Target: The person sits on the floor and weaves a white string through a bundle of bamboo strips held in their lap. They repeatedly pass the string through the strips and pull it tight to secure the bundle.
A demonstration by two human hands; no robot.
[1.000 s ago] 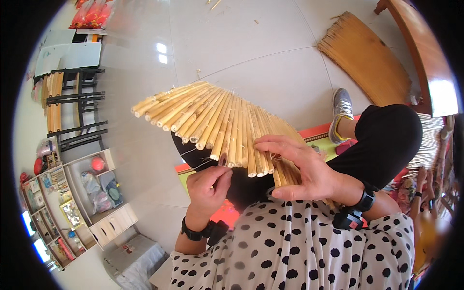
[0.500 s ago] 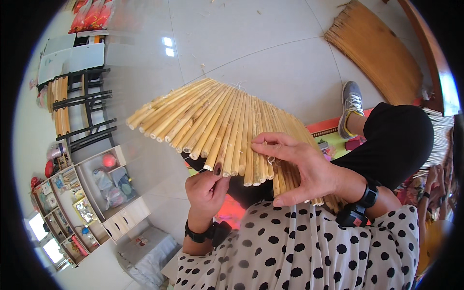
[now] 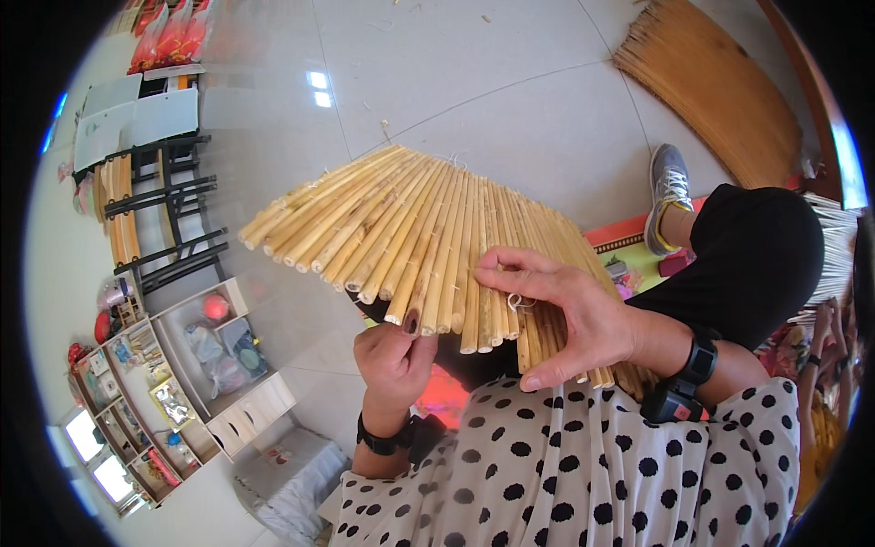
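Observation:
A mat of straight, pale yellow plant stalks, tied side by side with thin thread, fans out across my lap. Its cut ends point toward me and form a stepped edge. My left hand is closed beneath that edge, thumb against a stalk with a dark, hollow-looking end; the other fingertips are hidden. Over the right part of the mat lies my right hand, its fingers on top and its thumb by the stalk ends, gripping it. Beside those fingers is a small loop of white thread.
A brown slatted mat lies on the tiled floor at the far right. My shoe rests near a red-edged cloth. Folded black-legged furniture and shelves stand at left. Another person's arms show at the right edge.
The view has shifted slightly. My left hand has closed up a little under the dark-ended stalk; my right hand keeps its place on the mat.

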